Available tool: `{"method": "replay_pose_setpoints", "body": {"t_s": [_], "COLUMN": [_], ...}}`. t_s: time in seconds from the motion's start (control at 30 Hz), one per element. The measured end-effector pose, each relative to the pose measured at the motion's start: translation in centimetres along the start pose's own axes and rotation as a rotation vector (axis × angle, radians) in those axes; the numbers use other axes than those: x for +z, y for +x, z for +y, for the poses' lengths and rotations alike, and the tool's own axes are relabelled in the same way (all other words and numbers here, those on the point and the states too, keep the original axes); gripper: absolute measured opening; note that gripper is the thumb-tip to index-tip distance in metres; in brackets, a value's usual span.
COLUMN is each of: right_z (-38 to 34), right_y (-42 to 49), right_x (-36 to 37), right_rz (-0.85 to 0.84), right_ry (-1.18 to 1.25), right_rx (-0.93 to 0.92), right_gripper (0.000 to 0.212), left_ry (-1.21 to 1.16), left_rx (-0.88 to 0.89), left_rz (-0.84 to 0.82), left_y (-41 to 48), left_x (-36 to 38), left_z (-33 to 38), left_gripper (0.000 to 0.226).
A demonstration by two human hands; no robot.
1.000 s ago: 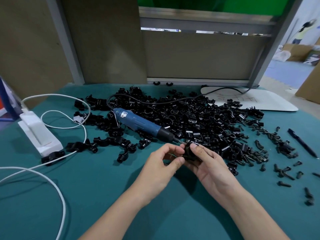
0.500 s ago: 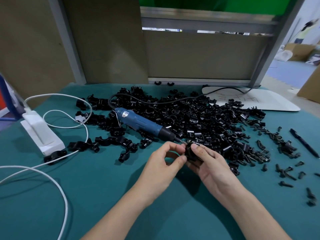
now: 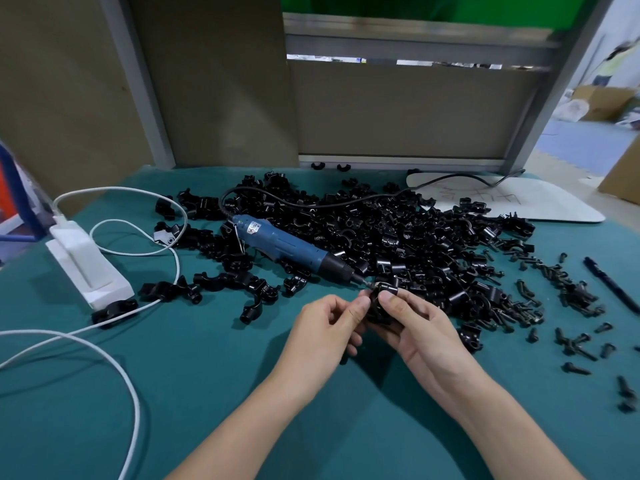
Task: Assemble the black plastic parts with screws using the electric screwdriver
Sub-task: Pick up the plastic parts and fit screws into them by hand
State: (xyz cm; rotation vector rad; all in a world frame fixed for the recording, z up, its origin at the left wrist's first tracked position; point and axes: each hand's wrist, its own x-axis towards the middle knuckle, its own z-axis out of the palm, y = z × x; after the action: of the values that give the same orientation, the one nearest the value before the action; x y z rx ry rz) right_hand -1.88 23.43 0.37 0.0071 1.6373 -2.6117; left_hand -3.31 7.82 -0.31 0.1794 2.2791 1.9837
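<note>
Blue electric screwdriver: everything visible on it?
The blue electric screwdriver is a plastic-looking barrel with a black nose, metal bit, white label and black cord at its rear. It lies on its side across the heap of black plastic parts, ungripped, bit aimed at the black part the right hand holds; contact is unclear.

The table (image 3: 173, 393) wore matt teal cloth. On it, glossy black plastic parts (image 3: 398, 237) lay heaped beside a smooth blue plastic screwdriver (image 3: 284, 242).

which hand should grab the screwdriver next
Left, likely: the electric screwdriver lies on the left hand's side, and the right hand wraps the black part more fully.
</note>
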Motion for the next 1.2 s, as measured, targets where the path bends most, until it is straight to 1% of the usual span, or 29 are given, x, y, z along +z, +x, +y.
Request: {"method": "replay_pose_setpoints", "body": {"t_s": [0.07, 0.13, 0.33, 0.47, 0.53, 0.67, 0.77, 0.87, 0.97, 1.03, 1.07, 1.1, 1.13, 1.2], "right_z": [0.11, 0.10, -0.10, -0.12, -0.15, -0.30, -0.34, -0.37, -0.38, -0.40, -0.41, -0.41, -0.36, -0.20], "right_y": [0.08, 0.17, 0.24, 0.25, 0.24, 0.17, 0.20, 0.21, 0.22, 0.25, 0.24, 0.23, 0.26, 0.30], "right_x": [-0.06, -0.12, -0.14, -0.27, -0.44, -0.64, -0.69, -0.61, -0.65, -0.74, -0.75, -0.78, -0.78, -0.75], "right_rz": [0.002, 0.001, 0.007, -0.003, -0.011, -0.043, -0.031, -0.029, -0.010, 0.007, 0.005, -0.004, -0.017, -0.034], "right_ry": [-0.011, 0.003, 0.055, 0.074, 0.083, 0.104, 0.133, 0.124, 0.112, 0.120, 0.117, 0.108, 0.099, 0.086], "right_rx": [0.001, 0.008, 0.033, 0.047, 0.060, 0.084, 0.095, 0.093, 0.097, 0.092, 0.087, 0.081, 0.075, 0.067], "right_gripper": [0.017, 0.021, 0.023, 0.026, 0.029, 0.026, 0.031, 0.032, 0.041, 0.030, 0.025, 0.026, 0.030, 0.039], "left_ry": [0.027, 0.019, -0.042, -0.066, -0.070, -0.061, -0.039, 0.019, -0.012, -0.041, -0.029, 0.003, 0.045, 0.100], "left_rx": [-0.005, 0.010, 0.101, 0.159, 0.157, 0.120, 0.153, 0.195, 0.201, 0.185, 0.168, 0.153, 0.143, 0.140], "left_rz": [0.010, 0.017, 0.033, 0.015, 0.006, 0.010, -0.013, -0.034, -0.047, -0.027, -0.023, -0.029, -0.042, -0.062], "left_y": [-0.09, -0.18, -0.21, -0.30, -0.22, -0.07, -0.05, 0.05, 0.02, -0.05, -0.06, -0.01, 0.03, 0.00], "left_x": [0.12, 0.28, 0.25, 0.37, 0.36, 0.49, 0.46, 0.14, 0.05, -0.10, -0.23, -0.34, -0.43, -0.41], "left_z": [-0.04, -0.08, -0.21, -0.05, -0.03, -0.21, -0.21, -0.26, -0.20, 0.02, 0.06, -0.04, -0.18, -0.52], "left_gripper": [0.042, 0.040, 0.018, 0.011, 0.011, 0.013, 0.008, 0.015, 0.012, 0.007, 0.012, 0.017, 0.021, 0.019]}}
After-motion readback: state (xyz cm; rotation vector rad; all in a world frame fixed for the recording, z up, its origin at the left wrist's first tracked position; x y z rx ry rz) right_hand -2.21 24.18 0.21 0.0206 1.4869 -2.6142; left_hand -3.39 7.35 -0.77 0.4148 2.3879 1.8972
